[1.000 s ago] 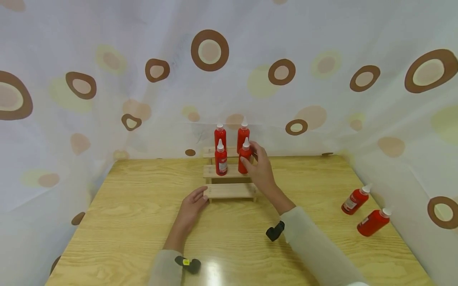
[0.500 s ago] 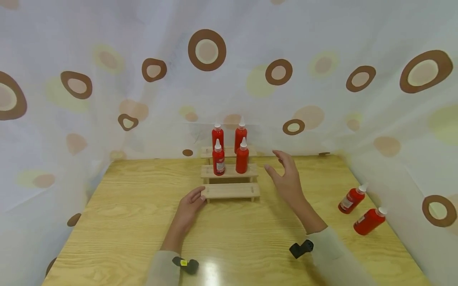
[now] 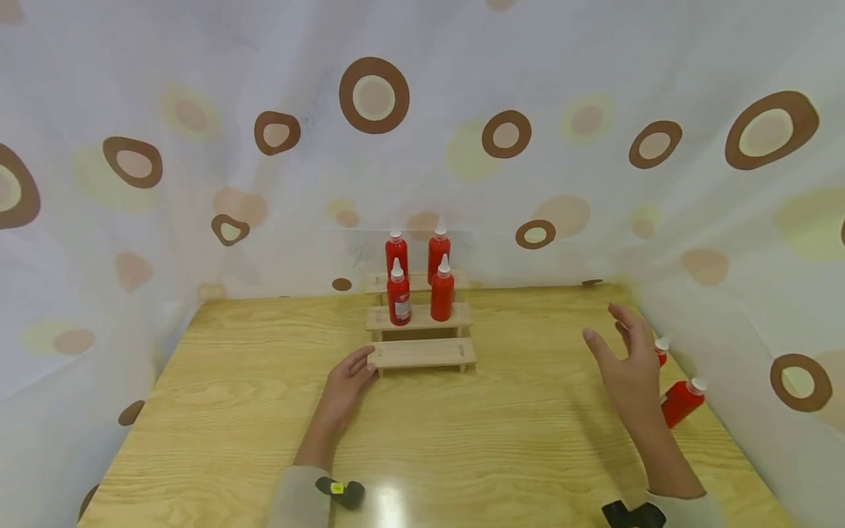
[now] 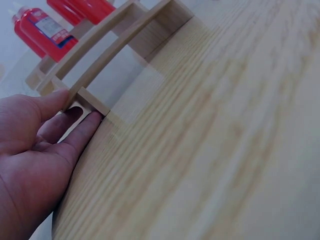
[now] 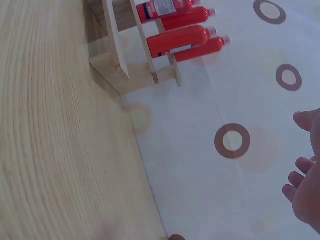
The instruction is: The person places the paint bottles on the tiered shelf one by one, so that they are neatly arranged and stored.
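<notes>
A three-tier wooden step rack (image 3: pixel 422 353) stands at the back middle of the table. Two red squeeze bottles with white nozzle caps, a left one (image 3: pixel 399 299) and a right one (image 3: pixel 441 295), stand upright on its middle tier, with two more (image 3: pixel 396 253) behind on the top tier. My left hand (image 3: pixel 347 381) holds the left end of the lowest tier, thumb and fingertips at the board's corner (image 4: pixel 75 95). Over on the right, my right hand (image 3: pixel 630 370) is in the air, fingers spread and holding nothing. It partly hides two more red bottles (image 3: pixel 683 402) beyond it.
The wooden table (image 3: pixel 502 440) ends at a white patterned curtain (image 3: pixel 475 183) behind, which also hangs along both sides. The two right-hand bottles are close to the table's right edge.
My right hand has let go of the front right bottle on the middle tier and swept right to the bottles at the table's right. My left hand stays at the rack.
</notes>
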Demonstrator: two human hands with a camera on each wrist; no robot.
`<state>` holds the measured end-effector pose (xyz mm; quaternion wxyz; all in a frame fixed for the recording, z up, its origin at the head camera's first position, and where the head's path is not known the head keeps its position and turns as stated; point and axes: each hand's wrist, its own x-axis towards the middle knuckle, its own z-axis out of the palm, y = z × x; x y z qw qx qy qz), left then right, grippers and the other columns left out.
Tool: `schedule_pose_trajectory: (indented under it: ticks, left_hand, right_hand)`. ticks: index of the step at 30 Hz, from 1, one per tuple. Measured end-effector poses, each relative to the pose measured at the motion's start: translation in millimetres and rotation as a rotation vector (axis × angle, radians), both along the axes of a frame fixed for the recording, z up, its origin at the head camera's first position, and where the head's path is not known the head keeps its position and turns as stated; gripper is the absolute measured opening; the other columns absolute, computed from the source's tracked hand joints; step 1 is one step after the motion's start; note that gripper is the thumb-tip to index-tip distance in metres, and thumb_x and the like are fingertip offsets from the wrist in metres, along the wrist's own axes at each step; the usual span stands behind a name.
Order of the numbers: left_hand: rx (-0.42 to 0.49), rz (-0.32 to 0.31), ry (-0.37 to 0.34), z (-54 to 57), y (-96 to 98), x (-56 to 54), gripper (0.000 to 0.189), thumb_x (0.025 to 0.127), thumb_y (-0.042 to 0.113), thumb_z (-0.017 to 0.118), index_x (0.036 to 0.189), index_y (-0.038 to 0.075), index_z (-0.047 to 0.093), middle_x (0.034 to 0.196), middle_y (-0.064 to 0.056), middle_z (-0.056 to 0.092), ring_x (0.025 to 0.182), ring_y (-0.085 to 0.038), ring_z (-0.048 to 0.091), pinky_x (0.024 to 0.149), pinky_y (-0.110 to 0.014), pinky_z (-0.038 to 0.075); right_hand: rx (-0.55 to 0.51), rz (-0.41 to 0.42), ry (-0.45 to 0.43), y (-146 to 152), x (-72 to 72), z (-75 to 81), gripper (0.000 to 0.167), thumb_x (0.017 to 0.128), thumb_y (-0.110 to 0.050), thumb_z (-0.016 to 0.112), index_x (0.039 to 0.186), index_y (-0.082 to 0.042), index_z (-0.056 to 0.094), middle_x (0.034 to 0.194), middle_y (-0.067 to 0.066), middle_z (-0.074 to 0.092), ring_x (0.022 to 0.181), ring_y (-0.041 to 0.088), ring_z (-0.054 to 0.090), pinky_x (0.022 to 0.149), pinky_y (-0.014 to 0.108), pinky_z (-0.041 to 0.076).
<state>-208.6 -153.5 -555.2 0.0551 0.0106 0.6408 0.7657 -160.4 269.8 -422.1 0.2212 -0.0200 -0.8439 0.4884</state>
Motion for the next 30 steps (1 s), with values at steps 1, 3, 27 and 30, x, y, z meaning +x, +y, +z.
schedule_pose_trajectory:
  ticks: [1,3,27,30]
  left_hand:
    - [0.001,-0.001,-0.002,0.5,-0.1,0.2,0.042,0.103,0.005,0.054,0.145,0.003,0.050,0.150,-0.022,0.050,0.137,-0.033,0.051,0.107,-0.029,0.052]
    - [-0.002,-0.003,-0.008,1.1,0.0,0.3,0.042,0.104,0.005,0.054,0.145,0.003,0.050,0.150,-0.022,0.049,0.138,-0.033,0.051,0.106,-0.029,0.052]
    - [0.030,0.002,-0.010,2.0,1.0,-3.2,0.044,0.103,0.002,0.054,0.146,-0.002,0.048,0.150,-0.026,0.047,0.138,-0.035,0.049,0.107,-0.030,0.052]
    - [0.024,0.009,-0.013,2.0,1.1,-3.0,0.044,0.102,0.001,0.054,0.146,-0.002,0.048,0.150,-0.026,0.047,0.138,-0.035,0.049,0.107,-0.030,0.052]
  right_hand:
    - [-0.005,-0.027,-0.012,6,5.1,0.1,0.064,0.099,-0.028,0.066,0.155,-0.017,0.037,0.155,0.005,0.038,0.144,0.024,0.037,0.109,0.002,0.034]
    - [-0.037,-0.082,-0.018,17,14.4,0.0,0.063,0.099,-0.024,0.066,0.155,-0.020,0.037,0.155,0.002,0.038,0.144,0.019,0.037,0.110,0.004,0.035]
    - [-0.504,-0.503,-0.001,90,53.9,-59.6,0.065,0.094,-0.011,0.071,0.151,-0.018,0.040,0.142,-0.012,0.034,0.141,0.007,0.031,0.120,0.013,0.030]
    - [-0.564,-0.487,-0.049,93,52.5,-70.0,0.067,0.095,-0.013,0.070,0.152,-0.022,0.038,0.144,-0.012,0.034,0.145,0.009,0.030,0.119,0.014,0.031]
